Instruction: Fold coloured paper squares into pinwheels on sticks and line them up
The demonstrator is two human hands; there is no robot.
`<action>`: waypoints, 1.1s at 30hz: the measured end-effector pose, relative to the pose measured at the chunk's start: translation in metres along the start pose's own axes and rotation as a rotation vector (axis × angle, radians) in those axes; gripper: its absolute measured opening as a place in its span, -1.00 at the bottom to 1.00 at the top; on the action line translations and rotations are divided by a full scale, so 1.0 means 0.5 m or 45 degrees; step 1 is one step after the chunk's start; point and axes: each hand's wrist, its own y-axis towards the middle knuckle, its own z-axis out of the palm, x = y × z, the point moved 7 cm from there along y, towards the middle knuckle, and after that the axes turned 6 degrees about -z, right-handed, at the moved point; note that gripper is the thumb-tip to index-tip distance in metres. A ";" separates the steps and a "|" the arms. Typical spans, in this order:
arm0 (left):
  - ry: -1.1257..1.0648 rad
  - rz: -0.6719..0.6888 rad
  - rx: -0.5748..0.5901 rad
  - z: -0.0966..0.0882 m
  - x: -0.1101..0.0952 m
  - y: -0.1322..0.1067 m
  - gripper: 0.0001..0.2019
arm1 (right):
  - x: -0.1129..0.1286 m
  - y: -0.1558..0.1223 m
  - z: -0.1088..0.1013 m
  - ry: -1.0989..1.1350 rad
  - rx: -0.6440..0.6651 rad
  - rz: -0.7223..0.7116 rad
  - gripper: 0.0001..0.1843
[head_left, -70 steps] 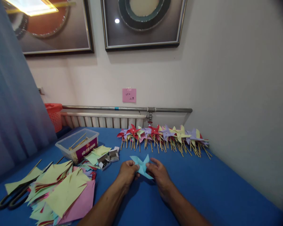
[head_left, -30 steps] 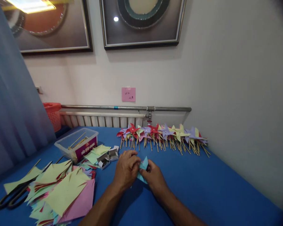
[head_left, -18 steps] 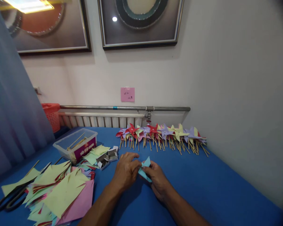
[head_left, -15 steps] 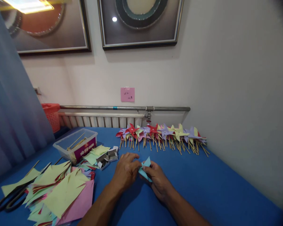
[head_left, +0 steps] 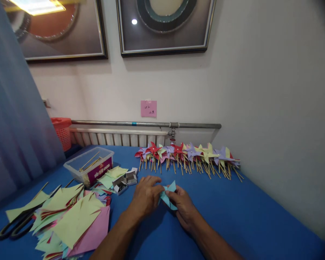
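A small light-blue paper piece (head_left: 169, 195), partly folded into a pinwheel shape, sits just above the blue table (head_left: 249, 216) between both hands. My left hand (head_left: 146, 196) pinches its left side with curled fingers. My right hand (head_left: 182, 206) grips its right side, thumb on top. Most of the paper is hidden by the fingers. Beyond the hands, a row of finished pinwheels (head_left: 188, 155) on wooden sticks lies along the wall.
A heap of cut yellow, pink and green paper squares (head_left: 70, 220) lies at the left, with black scissors (head_left: 13, 225) beside it. A clear plastic box of sticks (head_left: 89, 165) and small open pin boxes (head_left: 124, 180) stand behind. An orange basket (head_left: 61, 131) is far left.
The flat star-shaped blue paper has been gathered in by both hands, its points folded toward the centre. The hands have closed together around it and stayed in nearly the same spot.
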 end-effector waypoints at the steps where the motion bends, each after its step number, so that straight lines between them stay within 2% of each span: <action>1: -0.090 -0.083 -0.041 -0.006 0.013 0.002 -0.73 | 0.003 0.004 -0.007 -0.035 -0.034 -0.047 -0.60; 3: -0.285 -0.352 -0.131 -0.016 0.053 0.004 -0.75 | 0.011 0.009 -0.019 -0.120 -0.097 -0.125 -0.61; 5: -0.525 -0.700 -0.152 -0.008 0.099 -0.003 -0.79 | 0.019 0.010 -0.025 -0.185 -0.118 -0.171 -0.63; 7: -0.845 -1.009 -0.050 0.025 0.125 -0.017 -0.82 | 0.026 0.008 -0.025 -0.213 -0.117 -0.193 -0.64; 9: -1.172 -1.171 0.112 0.064 0.122 -0.027 -0.77 | 0.029 0.006 -0.024 -0.219 -0.109 -0.204 -0.63; 11: -1.350 -1.205 0.217 0.088 0.105 -0.031 -0.69 | 0.029 0.007 -0.024 -0.228 -0.096 -0.209 -0.62; 13: -1.374 -1.193 0.242 0.098 0.092 -0.033 -0.65 | 0.027 0.010 -0.027 -0.272 -0.090 -0.221 -0.63; 19: -1.441 -1.231 0.198 0.114 0.080 -0.036 -0.70 | 0.021 0.025 -0.037 -0.384 -0.109 -0.272 -0.66; 26: -1.451 -1.276 0.085 0.117 0.079 -0.039 -0.65 | 0.026 0.020 -0.025 -0.499 -0.076 -0.286 -0.71; 30: -1.438 -1.278 0.115 0.118 0.081 -0.040 -0.66 | 0.021 0.013 -0.016 -0.371 -0.057 -0.226 -0.69; 33: -1.467 -1.267 0.123 0.118 0.082 -0.039 -0.67 | 0.011 0.004 -0.002 -0.207 0.025 -0.137 -0.67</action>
